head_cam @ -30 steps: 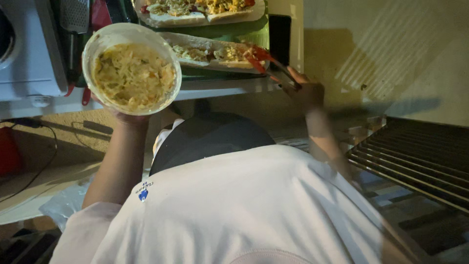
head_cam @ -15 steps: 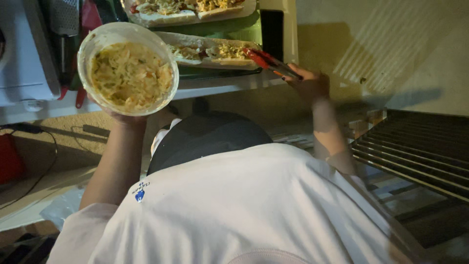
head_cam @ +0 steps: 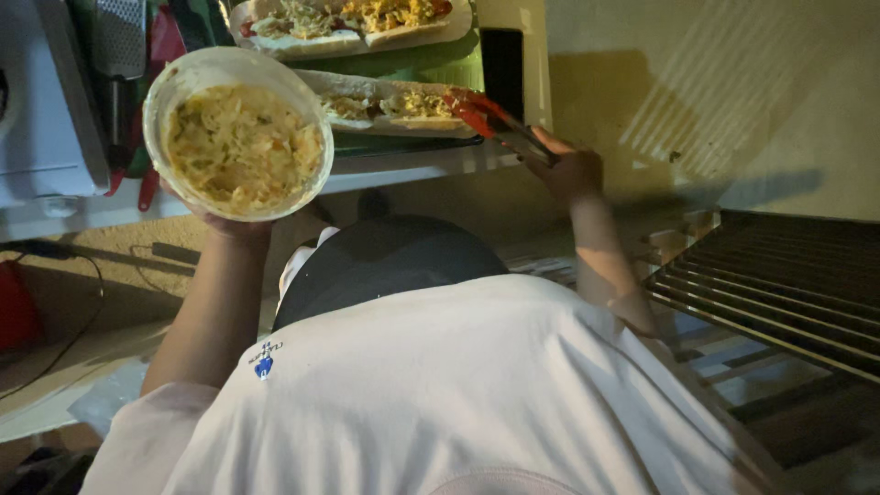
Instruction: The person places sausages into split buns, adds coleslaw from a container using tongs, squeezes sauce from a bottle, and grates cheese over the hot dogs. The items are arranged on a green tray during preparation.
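Observation:
My left hand [head_cam: 231,223] holds up from below a round white bowl [head_cam: 238,133] full of shredded yellow slaw. My right hand [head_cam: 573,170] is shut on red-tipped tongs [head_cam: 495,119], whose tips touch the right end of the near open sandwich [head_cam: 385,101]. That sandwich is a long bread roll with pale filling lying on a green board [head_cam: 440,66]. A second filled sandwich [head_cam: 348,18] lies behind it on the same board. My white shirt fills the lower part of the view.
A white appliance [head_cam: 46,101] stands at the left with a metal grater [head_cam: 119,37] beside it. A dark wire rack [head_cam: 788,284] lies at the right. A black cable [head_cam: 64,344] and a red object [head_cam: 14,312] are at lower left.
The tongs' tips have moved a little left onto the end of the near sandwich. The bowl stays raised in my left hand, shifted slightly lower in the view.

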`<state>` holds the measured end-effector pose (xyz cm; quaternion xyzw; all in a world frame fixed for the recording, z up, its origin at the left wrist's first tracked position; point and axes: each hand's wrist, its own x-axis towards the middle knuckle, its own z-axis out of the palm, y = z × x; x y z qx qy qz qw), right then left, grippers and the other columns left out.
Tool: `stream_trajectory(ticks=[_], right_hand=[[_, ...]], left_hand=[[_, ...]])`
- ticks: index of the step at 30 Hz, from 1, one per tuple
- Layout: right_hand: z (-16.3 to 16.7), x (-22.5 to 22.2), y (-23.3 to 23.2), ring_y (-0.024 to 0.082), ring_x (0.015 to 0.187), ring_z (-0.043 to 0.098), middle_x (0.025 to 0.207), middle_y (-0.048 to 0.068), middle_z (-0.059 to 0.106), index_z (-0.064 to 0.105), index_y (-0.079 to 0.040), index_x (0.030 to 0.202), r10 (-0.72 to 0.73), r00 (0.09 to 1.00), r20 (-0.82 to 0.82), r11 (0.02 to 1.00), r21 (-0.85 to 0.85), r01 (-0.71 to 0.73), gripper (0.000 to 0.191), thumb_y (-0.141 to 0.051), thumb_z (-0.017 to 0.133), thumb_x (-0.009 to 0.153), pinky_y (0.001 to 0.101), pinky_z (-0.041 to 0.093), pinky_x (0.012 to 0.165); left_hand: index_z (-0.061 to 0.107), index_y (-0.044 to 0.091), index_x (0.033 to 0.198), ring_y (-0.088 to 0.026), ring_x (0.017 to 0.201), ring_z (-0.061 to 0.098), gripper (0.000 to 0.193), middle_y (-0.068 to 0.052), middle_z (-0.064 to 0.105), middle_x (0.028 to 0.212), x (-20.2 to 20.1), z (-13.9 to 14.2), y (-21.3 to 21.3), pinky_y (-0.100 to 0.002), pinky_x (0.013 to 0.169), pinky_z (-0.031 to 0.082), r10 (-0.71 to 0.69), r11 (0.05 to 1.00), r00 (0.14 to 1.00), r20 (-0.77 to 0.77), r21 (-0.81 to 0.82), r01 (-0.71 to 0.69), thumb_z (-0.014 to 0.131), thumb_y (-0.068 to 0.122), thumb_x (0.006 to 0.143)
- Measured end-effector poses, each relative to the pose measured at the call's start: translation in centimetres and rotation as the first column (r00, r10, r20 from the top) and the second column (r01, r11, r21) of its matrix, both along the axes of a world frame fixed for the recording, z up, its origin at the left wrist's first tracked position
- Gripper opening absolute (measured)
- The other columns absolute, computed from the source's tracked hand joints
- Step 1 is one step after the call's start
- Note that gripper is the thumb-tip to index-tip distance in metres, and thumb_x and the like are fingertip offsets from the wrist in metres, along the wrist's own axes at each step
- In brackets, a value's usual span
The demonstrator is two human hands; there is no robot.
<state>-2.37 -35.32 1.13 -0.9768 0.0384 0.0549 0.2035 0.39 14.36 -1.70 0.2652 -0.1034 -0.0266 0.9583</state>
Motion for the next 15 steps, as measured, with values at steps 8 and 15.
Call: stream_trajectory(ticks=[8,15], right_hand=[[-1.1,-1.5,1.6,0.028,0.084,0.072,0.094,0.012,0.076,0.08,-0.016,0.108,-0.087,0.995,-0.045,0.991,-0.106,0.082,0.043,-0.054,0.079,0.088,0.0425,0.056,0.078],[-1.4,-2.7,1.9,0.026,0.075,0.073,0.086,0.009,0.076,0.079,-0.015,0.104,-0.166,0.985,0.038,0.985,-0.032,0.167,0.038,-0.05,0.078,0.086,0.0391,0.057,0.071]], left_hand=[[0.033,0.028,0.163,-0.031,0.15,0.038,0.09,-0.007,0.033,0.166,0.0,0.1,-0.3,-0.056,0.125,0.037,-0.008,1.0,1.0,-0.009,-0.019,0.008,0.056,0.079,0.093],[0.032,0.029,0.163,-0.032,0.151,0.037,0.089,-0.006,0.032,0.169,0.0,0.2,-0.2,-0.058,0.127,0.038,-0.02,1.0,1.0,0.007,0.007,0.02,0.052,0.081,0.093]])
